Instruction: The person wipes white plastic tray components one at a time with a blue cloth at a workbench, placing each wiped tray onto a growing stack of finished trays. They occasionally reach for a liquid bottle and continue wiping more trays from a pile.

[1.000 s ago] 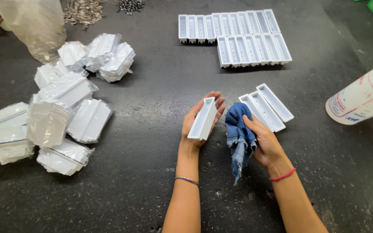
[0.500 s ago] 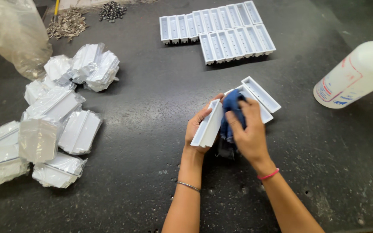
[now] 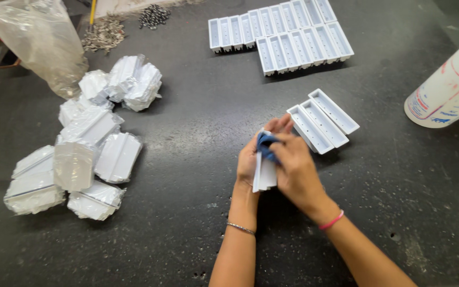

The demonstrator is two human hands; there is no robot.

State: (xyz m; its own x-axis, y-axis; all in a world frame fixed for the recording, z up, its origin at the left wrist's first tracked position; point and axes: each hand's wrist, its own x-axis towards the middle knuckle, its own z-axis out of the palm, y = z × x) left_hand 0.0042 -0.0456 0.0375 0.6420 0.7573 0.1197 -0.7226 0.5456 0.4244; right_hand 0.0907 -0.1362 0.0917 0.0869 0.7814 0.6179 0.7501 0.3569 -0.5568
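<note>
Left hand [image 3: 251, 159] grips white plastic tray [image 3: 265, 172] upright, dead centre of dark desk [image 3: 197, 122]. Right hand [image 3: 293, 170] pinches blue cloth [image 3: 265, 142] against tray top. Three empty trays [image 3: 322, 119] just beside at 2 o'clock. Bigger batch of empty trays [image 3: 282, 32] at 12. Bagged parts [image 3: 81, 154] at 9, white bottle [image 3: 447, 90] at 3.

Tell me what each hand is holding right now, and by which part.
The left hand holds a white plastic tray upright by its long side. The right hand presses a bunched blue cloth against the tray's upper end.
</note>
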